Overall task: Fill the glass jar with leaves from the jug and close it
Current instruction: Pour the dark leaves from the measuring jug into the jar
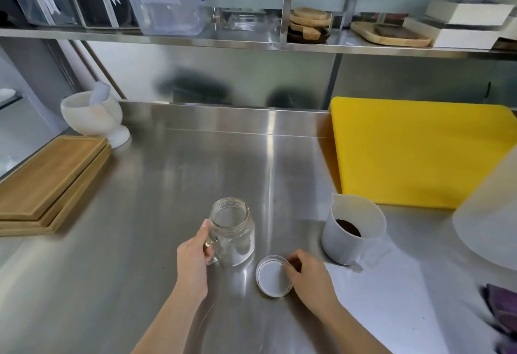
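The glass jar stands upright on the steel counter, mouth open, nothing visible inside it. The left hand is clamped on the jar's handle, on the jar's left side, thumb up against the glass near the shoulder. Just right of the jar and a little nearer the camera, the lid lies flat on the counter, white inner face up, close to the jar's base but apart from it. The right hand is on the lid's right edge, fingertips curled together against the rim; whether they grip it or merely touch it, cannot tell.

Further right of the jar, beyond the lid, the white jug sits upright, spout turned toward the back, dark leaves low down inside it. No hand on the jug; it stands clear of the right hand.

Behind the jug and to the right of the jar lies a yellow cutting board. Far left of the jar, a stack of wooden boards, and behind those a white mortar with its pestle leaning in it.
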